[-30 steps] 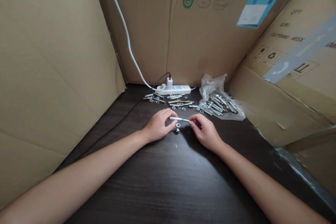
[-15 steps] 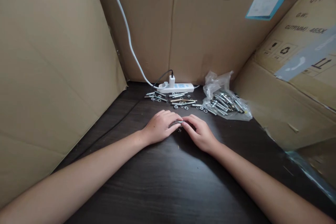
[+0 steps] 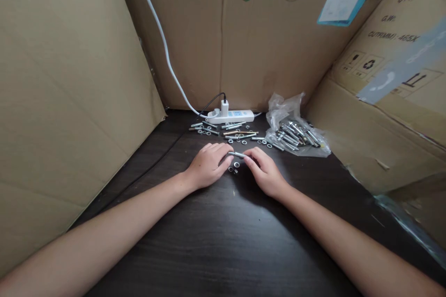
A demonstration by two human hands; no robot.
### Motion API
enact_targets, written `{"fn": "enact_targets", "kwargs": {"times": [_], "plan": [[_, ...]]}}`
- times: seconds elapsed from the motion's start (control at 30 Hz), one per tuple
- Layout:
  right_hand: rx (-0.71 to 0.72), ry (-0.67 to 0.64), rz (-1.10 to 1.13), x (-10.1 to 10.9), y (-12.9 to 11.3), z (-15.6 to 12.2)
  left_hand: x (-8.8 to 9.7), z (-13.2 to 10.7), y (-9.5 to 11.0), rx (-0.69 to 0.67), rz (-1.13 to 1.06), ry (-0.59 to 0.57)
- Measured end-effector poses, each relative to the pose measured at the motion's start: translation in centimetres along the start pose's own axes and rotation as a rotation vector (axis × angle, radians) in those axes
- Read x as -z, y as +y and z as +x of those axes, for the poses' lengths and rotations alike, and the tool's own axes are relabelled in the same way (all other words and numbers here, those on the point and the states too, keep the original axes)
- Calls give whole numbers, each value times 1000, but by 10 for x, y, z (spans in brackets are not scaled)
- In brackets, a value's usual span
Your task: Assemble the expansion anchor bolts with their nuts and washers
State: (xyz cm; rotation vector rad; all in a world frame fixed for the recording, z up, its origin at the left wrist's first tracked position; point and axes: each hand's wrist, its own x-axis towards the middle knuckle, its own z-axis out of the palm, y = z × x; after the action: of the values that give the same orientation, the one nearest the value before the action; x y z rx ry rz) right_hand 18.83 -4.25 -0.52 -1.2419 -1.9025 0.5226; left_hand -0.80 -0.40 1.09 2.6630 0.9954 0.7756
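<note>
We pinch metal bolt (image 3: pixel 237 154) between left hand (image 3: pixel 208 166) and right hand (image 3: pixel 265 172), nearer us than power strip (image 3: pixel 240 119). Right of strip, carton (image 3: pixel 390 127) reads "QTY", "G.W:", "465X". Blue-white label (image 3: pixel 343 4), up-right of strip, too small to read.

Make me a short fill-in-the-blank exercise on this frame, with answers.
Of the left hand and right hand, ____ hold the bolt.
The power strip is ____ in colour.
The thin cable left of the hands is ____.
The clear bag lies to the ____ of the power strip.

Missing words: both; white; black; right.
</note>
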Motion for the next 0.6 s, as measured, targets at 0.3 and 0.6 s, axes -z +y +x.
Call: {"fn": "enact_targets", "kwargs": {"times": [0.3, 0.6], "plan": [[12, -28, -22, 2, -6, -3, 4, -1, 8, -140, 179, -113], [-18, -79, -24, 2, -11, -3, 2, 0, 6, -73, 108, -124]]}}
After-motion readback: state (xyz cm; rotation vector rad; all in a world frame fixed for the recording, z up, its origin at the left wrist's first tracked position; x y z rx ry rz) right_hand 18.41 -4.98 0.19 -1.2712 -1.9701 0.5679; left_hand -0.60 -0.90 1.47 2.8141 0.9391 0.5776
